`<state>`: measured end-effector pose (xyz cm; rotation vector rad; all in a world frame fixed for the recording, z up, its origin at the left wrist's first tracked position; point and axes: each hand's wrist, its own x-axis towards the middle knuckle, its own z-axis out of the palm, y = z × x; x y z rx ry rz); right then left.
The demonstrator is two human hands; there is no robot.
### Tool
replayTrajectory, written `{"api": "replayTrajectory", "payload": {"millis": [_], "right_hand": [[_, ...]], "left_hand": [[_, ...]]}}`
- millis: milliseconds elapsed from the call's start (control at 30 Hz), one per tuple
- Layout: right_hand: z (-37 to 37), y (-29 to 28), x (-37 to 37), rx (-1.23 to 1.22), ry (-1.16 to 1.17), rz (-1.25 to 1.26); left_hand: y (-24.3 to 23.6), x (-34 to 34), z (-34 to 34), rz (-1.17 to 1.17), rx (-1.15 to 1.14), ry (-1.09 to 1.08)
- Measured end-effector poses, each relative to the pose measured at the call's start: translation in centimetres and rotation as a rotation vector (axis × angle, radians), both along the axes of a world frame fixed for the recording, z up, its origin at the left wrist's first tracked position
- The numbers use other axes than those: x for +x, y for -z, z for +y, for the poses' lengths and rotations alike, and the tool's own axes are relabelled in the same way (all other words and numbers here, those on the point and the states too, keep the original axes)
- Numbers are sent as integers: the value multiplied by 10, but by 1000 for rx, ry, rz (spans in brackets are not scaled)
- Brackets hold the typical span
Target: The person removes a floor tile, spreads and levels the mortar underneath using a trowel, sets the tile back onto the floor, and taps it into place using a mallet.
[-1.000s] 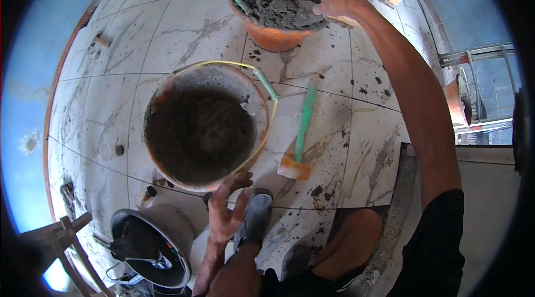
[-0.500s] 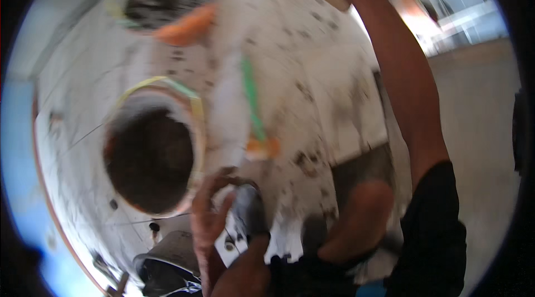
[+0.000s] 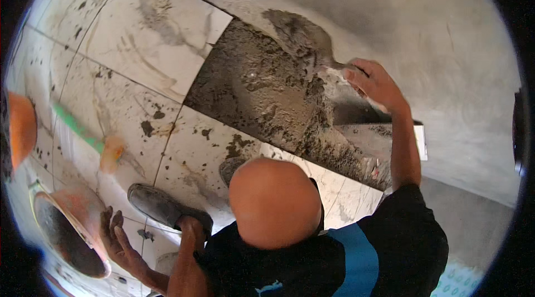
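My right hand [image 3: 373,82] is closed round the handle of a trowel [image 3: 298,37]. Its blade, coated in wet grey mortar, is against or just in front of the grey wall's foot; I cannot tell which. Below it lies a bed of rough mortar [image 3: 262,82] in a gap between white marbled tiles [image 3: 145,40] and the wall. My left hand [image 3: 120,241] hangs with fingers apart and nothing in them, beside an orange bucket [image 3: 83,208] with dark contents.
A mallet [image 3: 83,132] with a green handle and orange head lies on the tiles, left. Another orange container [image 3: 21,129] shows at the left edge. The grey wall [image 3: 423,29] rises at the right. My shoe [image 3: 159,205] stands on tiles spattered with mortar.
My view has swung right, from the buckets to the mortar bed by the wall. My right hand is now at the wall with the trowel; my left hand stays low and open.
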<state>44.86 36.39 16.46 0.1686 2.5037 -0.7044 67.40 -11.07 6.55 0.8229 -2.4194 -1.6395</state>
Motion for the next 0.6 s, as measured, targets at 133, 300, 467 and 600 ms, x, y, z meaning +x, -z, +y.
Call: {"api": "replayTrajectory", "payload": {"millis": [133, 300, 467, 600], "right_hand": [[84, 86, 66, 398, -114, 542], [110, 174, 102, 734, -174, 916], [50, 168, 130, 536, 292, 296], [34, 211, 108, 330, 292, 133]], "left_hand": [[1, -18, 31, -39, -27, 116], [-3, -44, 51, -6, -49, 204], [1, -47, 51, -61, -82, 237], [10, -50, 67, -58, -73, 296]]}}
